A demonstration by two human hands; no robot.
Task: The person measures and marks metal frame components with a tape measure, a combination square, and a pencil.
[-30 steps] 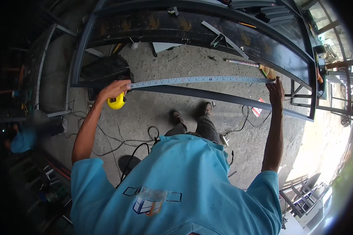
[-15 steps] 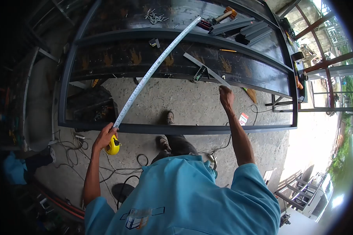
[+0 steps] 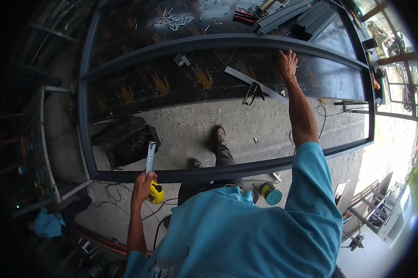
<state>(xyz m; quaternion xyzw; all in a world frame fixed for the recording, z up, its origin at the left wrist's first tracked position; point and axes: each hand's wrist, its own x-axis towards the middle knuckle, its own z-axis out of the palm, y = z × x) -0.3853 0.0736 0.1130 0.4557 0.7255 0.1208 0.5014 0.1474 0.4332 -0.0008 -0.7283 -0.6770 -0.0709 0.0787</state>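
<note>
My left hand (image 3: 143, 186) is closed around a yellow tape measure (image 3: 156, 192) at the near bar of a dark metal frame (image 3: 195, 174). A short length of its blade (image 3: 150, 157) sticks out past the bar. My right hand (image 3: 288, 64) reaches over the dark tabletop, just below the frame's middle bar (image 3: 209, 41). Its fingers are bent downward, and whatever they grip is hidden. Left of that hand lies a combination square (image 3: 255, 85), its ruler slanting over the table's near edge.
Loose screws (image 3: 175, 21), red-handled pliers (image 3: 244, 17) and grey metal profiles (image 3: 283, 17) lie on the far tabletop. A small grey metal piece (image 3: 182, 60) sits nearer. On the floor are a black toolbox (image 3: 130, 143), a green-lidded can (image 3: 273, 197) and cables (image 3: 108, 199).
The long tape blade has drawn back to a short stub. My right hand has moved forward from beside the square's ruler end to the tabletop near the middle bar, where a pencil lay.
</note>
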